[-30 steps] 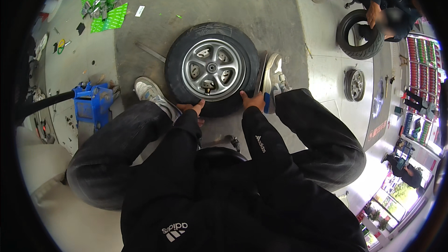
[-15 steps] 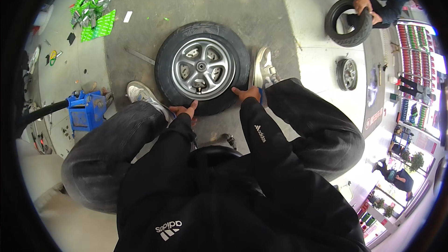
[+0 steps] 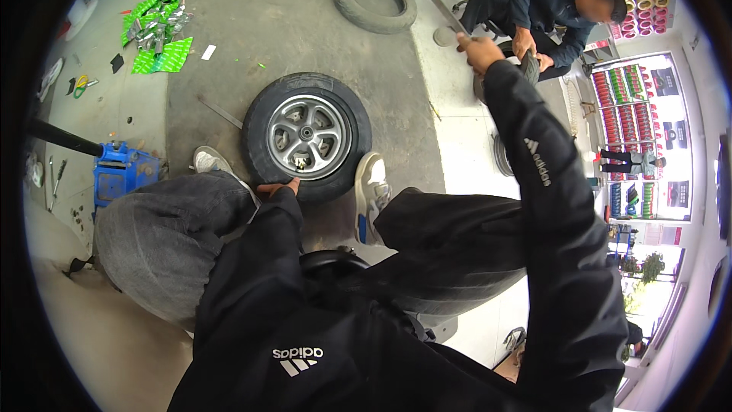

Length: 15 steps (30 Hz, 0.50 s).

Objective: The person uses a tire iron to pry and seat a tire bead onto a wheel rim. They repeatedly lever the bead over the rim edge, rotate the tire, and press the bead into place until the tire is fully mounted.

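Note:
A black tyre (image 3: 261, 123) on a silver spoked wheel rim (image 3: 308, 136) lies flat on the floor between my feet. My left hand (image 3: 279, 187) rests on the tyre's near edge, thumb and fingers spread apart. Far off to the right, my right hand (image 3: 483, 53) is raised and closed round a long flat metal tyre lever (image 3: 442, 6), which points away toward the upper left. A second flat metal bar (image 3: 219, 111) reaches out from the tyre's left side; where its other end lies is hidden.
A blue floor jack (image 3: 126, 175) stands at left. Green packaging (image 3: 164, 57) and orange-handled scissors (image 3: 81, 86) lie beyond it. A loose tyre (image 3: 374, 4) lies at the back. At upper right a co-worker (image 3: 557, 15) holds another tyre, close to my right hand.
My right hand has left the tyre and swung up and out to the right, now with a tyre lever in it. The view has turned rightward. My left hand stays at the tyre.

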Tool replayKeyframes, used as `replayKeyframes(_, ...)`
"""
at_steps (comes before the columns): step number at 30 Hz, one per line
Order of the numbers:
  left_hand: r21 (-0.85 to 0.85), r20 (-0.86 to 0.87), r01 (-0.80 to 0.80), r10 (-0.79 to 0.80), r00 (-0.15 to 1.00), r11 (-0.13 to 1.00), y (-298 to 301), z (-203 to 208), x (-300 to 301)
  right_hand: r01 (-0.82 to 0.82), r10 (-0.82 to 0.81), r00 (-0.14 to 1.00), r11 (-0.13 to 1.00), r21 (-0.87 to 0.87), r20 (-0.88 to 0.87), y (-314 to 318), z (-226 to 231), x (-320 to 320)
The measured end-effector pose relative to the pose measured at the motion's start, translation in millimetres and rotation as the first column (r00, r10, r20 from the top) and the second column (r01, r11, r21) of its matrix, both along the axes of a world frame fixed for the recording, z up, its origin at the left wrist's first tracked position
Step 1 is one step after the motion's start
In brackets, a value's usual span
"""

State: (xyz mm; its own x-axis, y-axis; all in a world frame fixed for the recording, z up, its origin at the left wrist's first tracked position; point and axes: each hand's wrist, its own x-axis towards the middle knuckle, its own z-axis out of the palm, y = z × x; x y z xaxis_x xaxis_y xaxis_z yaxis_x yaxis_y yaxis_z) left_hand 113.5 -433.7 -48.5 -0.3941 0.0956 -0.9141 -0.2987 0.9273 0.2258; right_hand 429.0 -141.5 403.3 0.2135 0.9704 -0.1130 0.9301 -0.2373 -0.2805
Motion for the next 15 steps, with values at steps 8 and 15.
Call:
replayKeyframes(8,-0.063,-0.447,0.041,-0.065,0.892,0.997,-9,1,-13,-0.325,0.343,0.939,0.868,-0.376,-0.02,7,-67,-44)
replayKeyframes(15,0.328,-0.842,0.521,-0.006,0.539,0.788,107,156,-50,-0.154,-0.08,0.955,0.688,-0.709,-0.285,-135,-251,-26)
